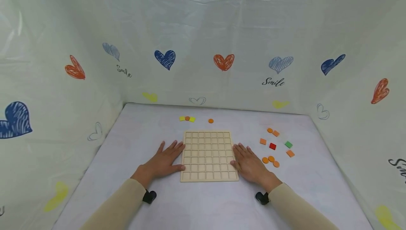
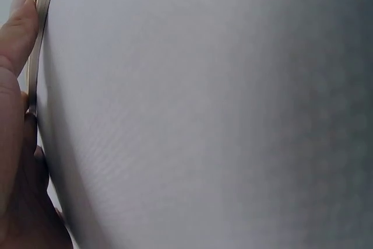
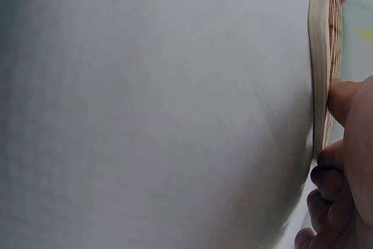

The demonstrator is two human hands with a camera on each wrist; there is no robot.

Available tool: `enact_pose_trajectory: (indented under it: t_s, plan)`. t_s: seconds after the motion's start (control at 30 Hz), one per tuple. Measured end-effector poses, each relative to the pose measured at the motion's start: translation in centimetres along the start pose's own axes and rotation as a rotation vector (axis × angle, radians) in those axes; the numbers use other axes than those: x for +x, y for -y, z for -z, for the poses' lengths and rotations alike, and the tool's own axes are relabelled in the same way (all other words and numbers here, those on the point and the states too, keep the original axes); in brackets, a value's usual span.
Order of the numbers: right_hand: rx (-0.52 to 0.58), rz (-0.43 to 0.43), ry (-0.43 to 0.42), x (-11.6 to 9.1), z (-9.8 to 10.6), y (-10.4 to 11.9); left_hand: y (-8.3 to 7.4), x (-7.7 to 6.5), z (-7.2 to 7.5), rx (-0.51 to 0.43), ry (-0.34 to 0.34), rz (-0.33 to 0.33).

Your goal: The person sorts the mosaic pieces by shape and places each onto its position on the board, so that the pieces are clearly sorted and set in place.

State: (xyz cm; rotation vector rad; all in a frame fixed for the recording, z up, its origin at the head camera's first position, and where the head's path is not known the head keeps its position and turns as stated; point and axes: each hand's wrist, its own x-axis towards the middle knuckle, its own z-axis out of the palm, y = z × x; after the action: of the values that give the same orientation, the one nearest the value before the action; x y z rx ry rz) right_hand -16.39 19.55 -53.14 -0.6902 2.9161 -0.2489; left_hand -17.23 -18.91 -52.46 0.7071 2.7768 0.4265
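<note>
A square wooden grid board (image 1: 207,156) with rows of shallow compartments lies flat on the white table. At its left edge my left hand (image 1: 162,161) rests with fingers spread, the thumb and fingertips right at the rim. My right hand (image 1: 252,164) lies along the opposite edge, its thumb over the rim and its fingers stretched forward. The board's side edge also shows in the left wrist view (image 2: 44,4) beside the thumb. In the right wrist view, the thumb touches the board's edge (image 3: 319,39) and the other fingers sit below it.
Right of the board lie several orange discs (image 1: 271,158), orange squares (image 1: 263,141), a red square (image 1: 272,146) and a green square (image 1: 288,144). Behind it are two yellow squares (image 1: 192,119) with an orange disc (image 1: 187,118) between, and another orange disc (image 1: 210,121).
</note>
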Motion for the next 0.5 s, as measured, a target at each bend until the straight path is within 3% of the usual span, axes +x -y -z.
enact_pose_trajectory:
  t_s: [0.3,0.5]
  plan:
    - [0.012,-0.015,0.002,0.8,1.1,-0.2,0.3,0.1,-0.3,-0.045,0.006,0.021]
    - [0.104,-0.043,-0.107,3.2,3.5,-0.5,0.2,0.3,-0.1,-0.065,0.011,0.026]
